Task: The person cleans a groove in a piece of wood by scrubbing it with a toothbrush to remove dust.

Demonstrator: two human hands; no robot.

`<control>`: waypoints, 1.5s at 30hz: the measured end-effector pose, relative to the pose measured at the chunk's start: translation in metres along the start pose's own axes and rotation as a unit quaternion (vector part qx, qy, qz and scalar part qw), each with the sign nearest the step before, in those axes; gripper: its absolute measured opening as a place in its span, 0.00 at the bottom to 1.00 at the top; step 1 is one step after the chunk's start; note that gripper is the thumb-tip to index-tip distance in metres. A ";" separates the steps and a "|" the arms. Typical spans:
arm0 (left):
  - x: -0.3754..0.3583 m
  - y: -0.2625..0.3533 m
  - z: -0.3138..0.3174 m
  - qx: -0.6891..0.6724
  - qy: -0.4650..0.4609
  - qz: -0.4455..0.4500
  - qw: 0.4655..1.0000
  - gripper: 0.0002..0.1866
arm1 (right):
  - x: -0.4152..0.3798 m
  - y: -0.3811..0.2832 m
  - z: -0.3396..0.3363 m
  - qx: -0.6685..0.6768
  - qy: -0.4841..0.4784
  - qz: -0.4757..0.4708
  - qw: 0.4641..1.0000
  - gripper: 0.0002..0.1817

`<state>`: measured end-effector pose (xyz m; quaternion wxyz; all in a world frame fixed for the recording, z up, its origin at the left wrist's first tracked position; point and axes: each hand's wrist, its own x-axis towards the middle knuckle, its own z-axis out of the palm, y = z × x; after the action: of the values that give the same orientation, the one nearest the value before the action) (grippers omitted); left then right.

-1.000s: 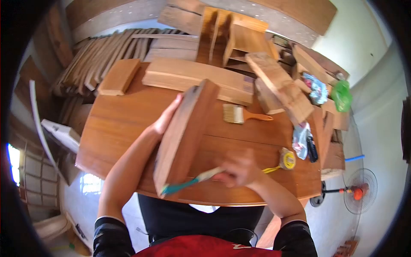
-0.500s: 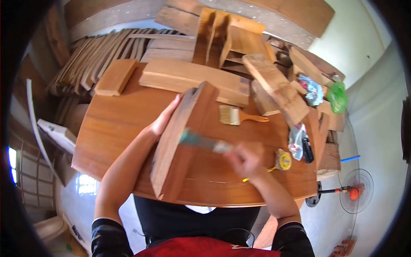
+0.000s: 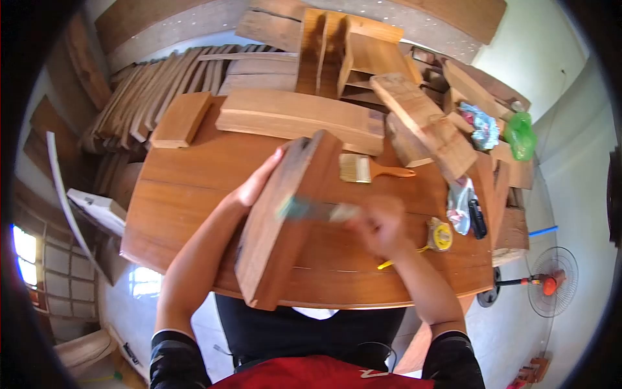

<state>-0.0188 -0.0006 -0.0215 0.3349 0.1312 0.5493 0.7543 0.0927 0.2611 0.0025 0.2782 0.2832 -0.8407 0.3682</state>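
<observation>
My left hand point(image 3: 256, 180) grips the far left side of a long wooden board point(image 3: 272, 227), which is tilted on its edge on the brown table point(image 3: 175, 194). My right hand point(image 3: 382, 223) is closed round the handle of a brush-like tool point(image 3: 308, 210), blurred by motion. The tool's greenish tip lies against or just over the board's face; the blur hides which. Beyond the tool, a wide paintbrush point(image 3: 356, 170) with an orange handle lies on the table.
A thick plank point(image 3: 298, 117) and a short block point(image 3: 181, 120) lie at the table's far edge. A leaning board point(image 3: 424, 123), tape measure point(image 3: 440, 235), black-handled tool point(image 3: 477, 219) and plastic bag point(image 3: 460, 204) are at the right. A fan point(image 3: 551, 284) stands beyond.
The whole view has shifted slightly, so the table and its contents appear further right. My right hand and the tool remain by the board, still blurred.
</observation>
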 end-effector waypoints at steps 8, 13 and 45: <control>-0.001 0.004 0.001 0.023 -0.001 -0.030 0.999 0.43 | 0.000 0.003 0.000 0.010 0.013 -0.066 0.998 0.11; -0.001 0.005 0.000 0.057 -0.026 -0.004 0.998 0.42 | -0.004 0.011 -0.016 -0.007 0.009 0.011 1.000 0.11; 0.002 -0.023 -0.043 -0.023 -0.099 -0.056 0.993 0.50 | 0.000 -0.004 -0.013 -0.054 0.105 0.096 0.988 0.13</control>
<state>-0.0363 -0.0269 -0.0585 0.4320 0.1664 0.5025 0.7302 0.0987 0.2690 0.0119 0.3427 0.1453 -0.8488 0.3753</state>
